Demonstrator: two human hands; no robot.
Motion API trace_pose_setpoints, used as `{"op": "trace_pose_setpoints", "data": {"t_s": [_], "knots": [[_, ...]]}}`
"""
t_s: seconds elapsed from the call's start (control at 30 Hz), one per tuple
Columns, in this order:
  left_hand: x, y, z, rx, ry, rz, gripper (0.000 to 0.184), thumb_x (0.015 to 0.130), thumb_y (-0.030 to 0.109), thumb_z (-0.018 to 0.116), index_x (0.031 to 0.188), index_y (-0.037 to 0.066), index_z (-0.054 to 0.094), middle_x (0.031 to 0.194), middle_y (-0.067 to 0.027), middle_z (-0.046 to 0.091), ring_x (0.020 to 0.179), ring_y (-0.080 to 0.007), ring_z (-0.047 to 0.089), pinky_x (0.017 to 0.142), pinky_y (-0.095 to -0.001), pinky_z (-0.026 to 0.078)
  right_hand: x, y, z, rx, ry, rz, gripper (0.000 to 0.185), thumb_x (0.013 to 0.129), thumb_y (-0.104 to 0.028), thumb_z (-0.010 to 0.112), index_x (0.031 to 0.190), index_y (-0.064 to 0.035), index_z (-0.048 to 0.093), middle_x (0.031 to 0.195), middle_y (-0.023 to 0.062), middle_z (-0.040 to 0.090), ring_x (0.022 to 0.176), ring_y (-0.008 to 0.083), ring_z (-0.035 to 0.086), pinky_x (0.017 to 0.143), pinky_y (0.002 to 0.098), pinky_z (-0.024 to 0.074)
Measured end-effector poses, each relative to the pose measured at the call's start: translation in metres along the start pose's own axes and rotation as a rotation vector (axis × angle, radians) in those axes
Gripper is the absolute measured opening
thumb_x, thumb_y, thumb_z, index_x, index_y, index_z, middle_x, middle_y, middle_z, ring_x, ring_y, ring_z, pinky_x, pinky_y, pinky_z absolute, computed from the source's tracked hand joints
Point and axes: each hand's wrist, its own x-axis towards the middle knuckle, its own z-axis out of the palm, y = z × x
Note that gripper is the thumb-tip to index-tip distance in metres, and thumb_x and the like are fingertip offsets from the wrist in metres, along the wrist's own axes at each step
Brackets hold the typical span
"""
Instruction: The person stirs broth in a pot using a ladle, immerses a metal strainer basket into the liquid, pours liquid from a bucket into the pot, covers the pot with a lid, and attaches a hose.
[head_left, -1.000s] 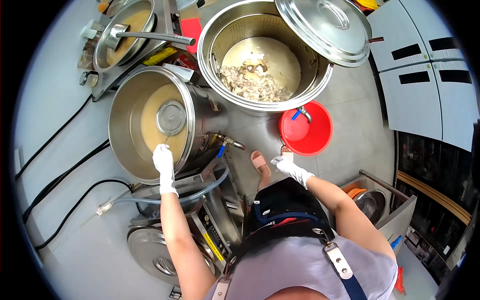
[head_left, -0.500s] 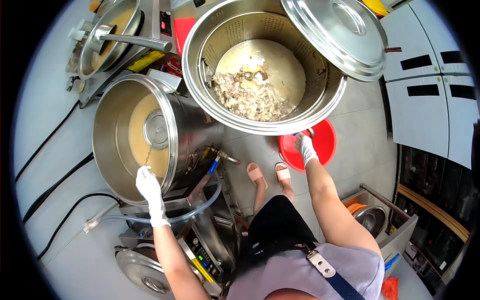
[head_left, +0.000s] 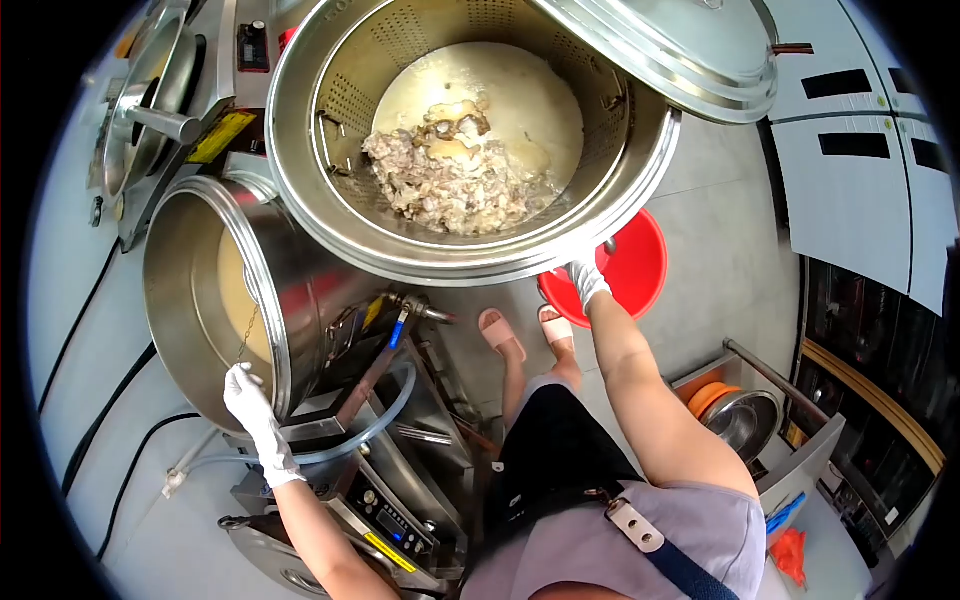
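Observation:
My left hand point(head_left: 248, 397), in a white glove, pinches the end of a thin chain point(head_left: 249, 330) at the near rim of the tilted-looking steel pot point(head_left: 185, 290). That pot holds pale broth point(head_left: 240, 305), and the chain runs up to a metal disc mostly hidden behind the rim. My right hand point(head_left: 586, 280), also gloved, reaches under the rim of the large steel pot point(head_left: 480, 265); its fingers are hidden there. Just beside it, a metal spout point(head_left: 609, 245) shows above a red bucket point(head_left: 642, 265). Inside the large pot, a perforated basket point(head_left: 345, 110) holds cloudy broth and cooked meat or bones point(head_left: 450, 180).
A steel lid point(head_left: 680, 50) rests askew on the large pot. A blue-handled valve point(head_left: 400, 328) juts from the left pot above a clear hose point(head_left: 385, 415). A control panel point(head_left: 385, 515) stands below. At right are an open drawer with bowls point(head_left: 745, 420) and white cabinets point(head_left: 850, 190).
The view has shifted, so the large pot looks nearer and lower. My left hand still holds the chain; the disc has slipped behind the rim. My right hand's fingers have become hidden under the pot.

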Motion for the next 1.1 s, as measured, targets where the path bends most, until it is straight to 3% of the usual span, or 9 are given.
{"op": "trace_pose_setpoints", "data": {"t_s": [0.4, 0.47, 0.73, 0.87, 0.9, 0.93, 0.97, 1.0, 1.1], "knots": [[0.000, 0.002, 0.001, -0.020, 0.025, -0.034, 0.021, 0.094, 0.018, 0.045, 0.084, 0.008, 0.060, 0.058, 0.0037, 0.046, 0.048, -0.0042, 0.036, 0.046, -0.0205, 0.029, 0.048, -0.082, -0.054, -1.771, -0.238, -0.076, 0.034, 0.090, -0.021, 0.053, 0.118, -0.0025, 0.050, 0.071, 0.0108, 0.059, 0.054, 0.0217, 0.055, 0.051, 0.0362, 0.0461], [0.000, 0.000, 0.001, 0.000, 0.035, -0.021, 0.021, 0.094, 0.018, 0.045, 0.084, 0.008, 0.060, 0.057, 0.0035, 0.046, 0.048, -0.0044, 0.037, 0.046, -0.0211, 0.029, 0.153, -0.071, -0.129, -1.954, -0.441, -0.633, 0.031, 0.089, -0.020, 0.055, 0.115, -0.0036, 0.054, 0.081, 0.0138, 0.063, 0.068, 0.0272, 0.059, 0.064, 0.0387, 0.0472], [-0.002, 0.002, 0.002, 0.003, 0.039, -0.002, 0.023, 0.094, 0.018, 0.044, 0.083, 0.006, 0.061, 0.057, 0.0024, 0.046, 0.050, -0.0059, 0.039, 0.048, -0.0223, 0.032, 0.087, -0.103, -0.065, -2.061, -0.256, -0.277, 0.031, 0.090, -0.030, 0.049, 0.108, -0.0062, 0.057, 0.095, 0.0198, 0.063, 0.093, 0.0368, 0.059, 0.079, 0.0424, 0.0453], [-0.004, 0.005, -0.003, 0.154, 0.026, 0.153, 0.021, 0.087, 0.013, 0.046, 0.089, 0.000, 0.062, 0.072, -0.0091, 0.061, 0.063, -0.0176, 0.053, 0.061, -0.0314, 0.044, 0.058, -0.109, -0.057, -2.036, -0.300, -0.526, 0.044, 0.091, -0.038, 0.040, 0.119, -0.0077, 0.054, 0.106, 0.0199, 0.062, 0.104, 0.0355, 0.056, 0.088, 0.0421, 0.0423], [-0.012, 0.017, -0.002, 0.139, 0.068, 0.223, 0.021, 0.087, 0.012, 0.045, 0.089, 0.000, 0.062, 0.075, -0.0119, 0.062, 0.066, -0.0224, 0.056, 0.065, -0.0336, 0.045, 0.123, -0.097, -0.101, -1.999, -0.516, -0.948, 0.046, 0.091, -0.040, 0.039, 0.125, -0.0099, 0.051, 0.113, 0.0186, 0.060, 0.109, 0.0333, 0.054, 0.092, 0.0400, 0.0403], [-0.007, 0.004, -0.006, 0.230, 0.061, 0.320, 0.020, 0.087, 0.012, 0.045, 0.086, 0.001, 0.061, 0.079, -0.0145, 0.062, 0.071, -0.0282, 0.059, 0.069, -0.0352, 0.047, 0.065, -0.114, -0.055, -2.084, -0.438, -0.478, 0.047, 0.091, -0.040, 0.040, 0.125, -0.0098, 0.051, 0.114, 0.0158, 0.061, 0.106, 0.0301, 0.056, 0.090, 0.0381, 0.0411], [-0.006, 0.003, -0.004, 0.235, 0.078, 0.277, 0.017, 0.085, 0.010, 0.046, 0.084, 0.002, 0.061, 0.083, -0.0159, 0.062, 0.075, -0.0328, 0.059, 0.070, -0.0370, 0.047, 0.020, -0.111, -0.032, -1.995, -0.407, -0.908, 0.042, 0.089, -0.038, 0.043, 0.112, -0.0072, 0.060, 0.097, 0.0126, 0.066, 0.091, 0.0272, 0.060, 0.082, 0.0377, 0.0428], [-0.006, -0.001, -0.003, 0.272, 0.098, 0.332, 0.014, 0.083, 0.008, 0.047, 0.083, 0.003, 0.060, 0.083, -0.0162, 0.062, 0.076, -0.0343, 0.059, 0.070, -0.0381, 0.048, -0.040, -0.116, 0.012, -1.927, -0.155, -0.465, 0.038, 0.089, -0.037, 0.044, 0.093, -0.0054, 0.064, 0.078, 0.0081, 0.065, 0.076, 0.0241, 0.058, 0.074, 0.0369, 0.0429], [-0.004, -0.001, -0.001, 0.261, 0.114, 0.260, 0.014, 0.084, 0.009, 0.046, 0.082, 0.005, 0.060, 0.078, -0.0156, 0.060, 0.073, -0.0337, 0.059, 0.067, -0.0380, 0.047, -0.016, -0.121, 0.004, -2.239, -0.109, -0.360, 0.046, 0.083, -0.035, 0.057, 0.123, -0.0121, 0.048, 0.112, 0.0225, 0.057, 0.103, 0.0409, 0.053, 0.085, 0.0458, 0.0430]]}}
